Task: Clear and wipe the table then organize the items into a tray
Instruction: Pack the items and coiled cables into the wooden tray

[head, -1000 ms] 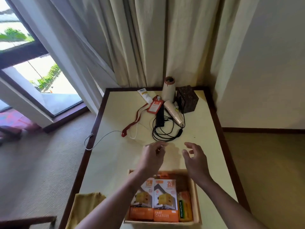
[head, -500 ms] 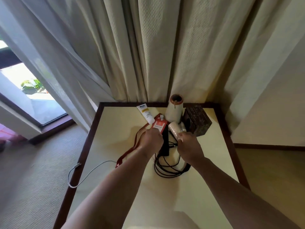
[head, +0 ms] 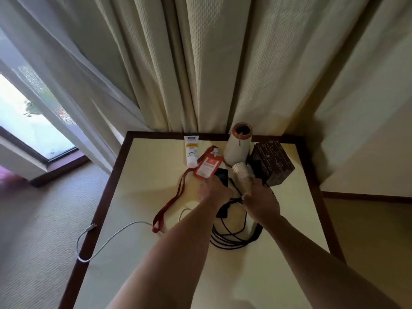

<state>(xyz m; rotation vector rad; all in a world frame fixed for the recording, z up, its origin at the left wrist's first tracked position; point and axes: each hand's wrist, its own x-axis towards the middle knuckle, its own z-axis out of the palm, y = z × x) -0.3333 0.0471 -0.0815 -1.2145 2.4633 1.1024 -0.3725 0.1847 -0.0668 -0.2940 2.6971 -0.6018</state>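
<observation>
Left hand [head: 214,192]: we see its back. The fingers bend down at the near edge of the badge [head: 206,167] and over a black block [head: 221,175]. We cannot tell whether it grips either one.
Right hand [head: 260,201]: thumb and fingers are curled round the near end of the cups [head: 240,175], a stack lying on its side.
Items: all sit at the far end of the table [head: 145,197]. A white tube [head: 191,151] lies just left of the badge. We see a vase [head: 238,143] standing behind the cups and a dark box [head: 272,161] beside it on the right. A red lanyard [head: 171,204] trails from the badge toward us.
Cables: a black cable [head: 231,237] is coiled under both wrists, and a white cable [head: 107,239] hangs over the left edge.
Table: it has a cream top with a dark brown border.
Room: we see cream curtains [head: 200,63] behind, a bright window [head: 22,121] at the left, beige carpet [head: 33,219] below and a pale wall [head: 367,130] at the right.
</observation>
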